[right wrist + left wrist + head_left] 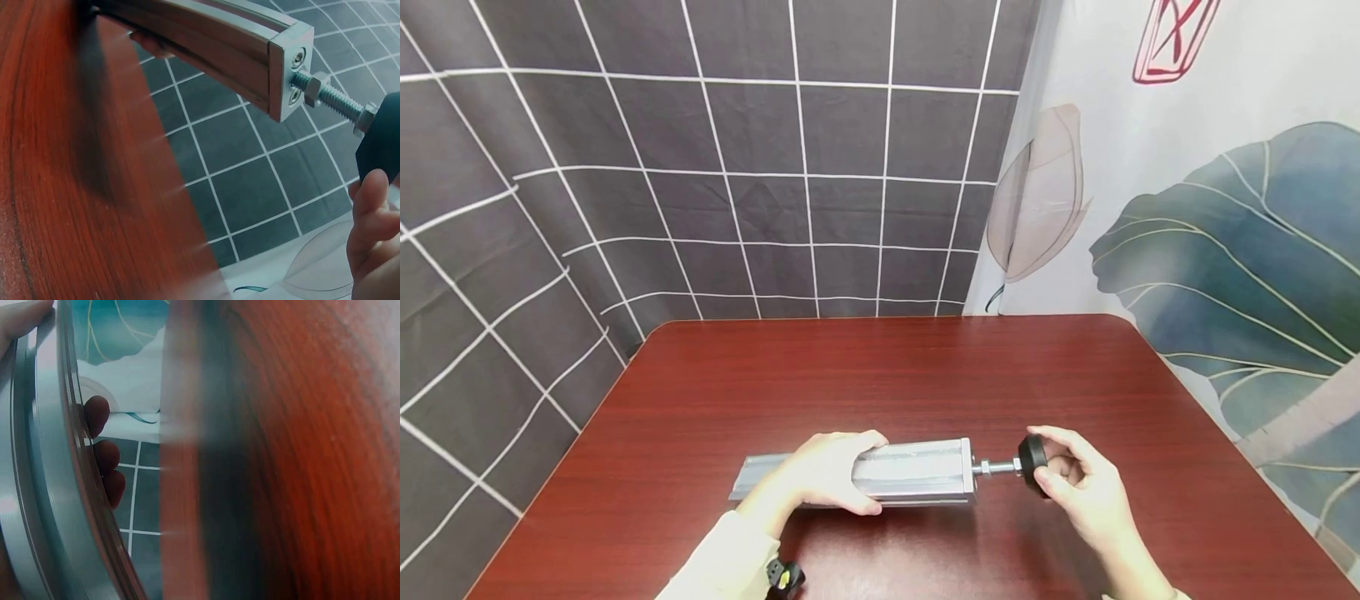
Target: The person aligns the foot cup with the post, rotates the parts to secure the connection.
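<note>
An aluminium profile bar lies lengthwise across the front of the table view, held above the wood. My left hand grips it near its middle, with the thumb on the near side and the fingertips round the far side. From the bar's right end plate a threaded bolt with nuts sticks out. At the bolt's end sits a black levelling foot. My right hand pinches that foot's rim between thumb and fingers. Part of the foot is cut off in the right wrist view.
The dark red wooden table spreads under and behind the hands. A grey curtain with white grid lines hangs behind and to the left, and a white leaf-patterned curtain to the right. A black wrist device sits on the left sleeve.
</note>
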`<state>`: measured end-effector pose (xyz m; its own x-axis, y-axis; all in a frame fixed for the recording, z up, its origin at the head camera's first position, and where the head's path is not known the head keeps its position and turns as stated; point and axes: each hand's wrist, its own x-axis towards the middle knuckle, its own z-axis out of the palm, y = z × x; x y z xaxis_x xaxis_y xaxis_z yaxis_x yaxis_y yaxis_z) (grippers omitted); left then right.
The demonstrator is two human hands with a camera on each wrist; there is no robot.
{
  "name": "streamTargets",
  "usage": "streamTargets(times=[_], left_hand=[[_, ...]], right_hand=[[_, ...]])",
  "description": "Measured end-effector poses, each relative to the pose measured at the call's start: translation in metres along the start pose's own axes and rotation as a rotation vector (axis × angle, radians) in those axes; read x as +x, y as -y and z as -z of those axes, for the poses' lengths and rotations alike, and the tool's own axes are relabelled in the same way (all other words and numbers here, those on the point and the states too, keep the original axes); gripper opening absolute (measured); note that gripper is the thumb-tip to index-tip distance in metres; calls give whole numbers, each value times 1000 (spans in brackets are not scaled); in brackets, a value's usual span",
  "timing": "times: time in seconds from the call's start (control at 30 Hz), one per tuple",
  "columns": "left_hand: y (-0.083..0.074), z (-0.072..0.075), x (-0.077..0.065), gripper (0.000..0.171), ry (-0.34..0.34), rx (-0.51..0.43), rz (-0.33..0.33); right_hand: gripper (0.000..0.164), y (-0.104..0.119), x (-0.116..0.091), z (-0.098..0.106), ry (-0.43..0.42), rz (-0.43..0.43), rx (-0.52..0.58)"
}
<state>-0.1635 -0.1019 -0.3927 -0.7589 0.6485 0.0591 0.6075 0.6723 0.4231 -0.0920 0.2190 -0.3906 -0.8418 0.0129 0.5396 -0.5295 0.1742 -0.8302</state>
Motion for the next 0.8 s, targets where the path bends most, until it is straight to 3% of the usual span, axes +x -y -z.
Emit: streamTargets(times=[0.1, 0.2, 0.3, 0.43, 0.63, 0.73, 0.8], left_hand=[[-1, 0, 2, 69, -8, 20, -1], [0, 0, 3, 69, -17, 39, -5], [2, 1, 3, 70, -14, 48, -8], [2, 2, 3, 71, -4, 40, -6], [1, 2, 3, 70, 7, 35, -5], [1, 1, 3, 69, 5, 46, -4], [1, 2, 3, 69, 4, 50, -6]], right_hand=[[44, 1, -3, 0, -44, -104, -84], [34, 4, -5, 3, -22, -154, -160], [23, 3, -5, 10, 50, -88, -148], [34, -3, -1, 26, 191, 43, -15], [83, -12, -2, 44, 491, 113, 18], [79, -12, -2, 44, 542, 135, 11], [74, -10, -2, 43, 530, 115, -18]])
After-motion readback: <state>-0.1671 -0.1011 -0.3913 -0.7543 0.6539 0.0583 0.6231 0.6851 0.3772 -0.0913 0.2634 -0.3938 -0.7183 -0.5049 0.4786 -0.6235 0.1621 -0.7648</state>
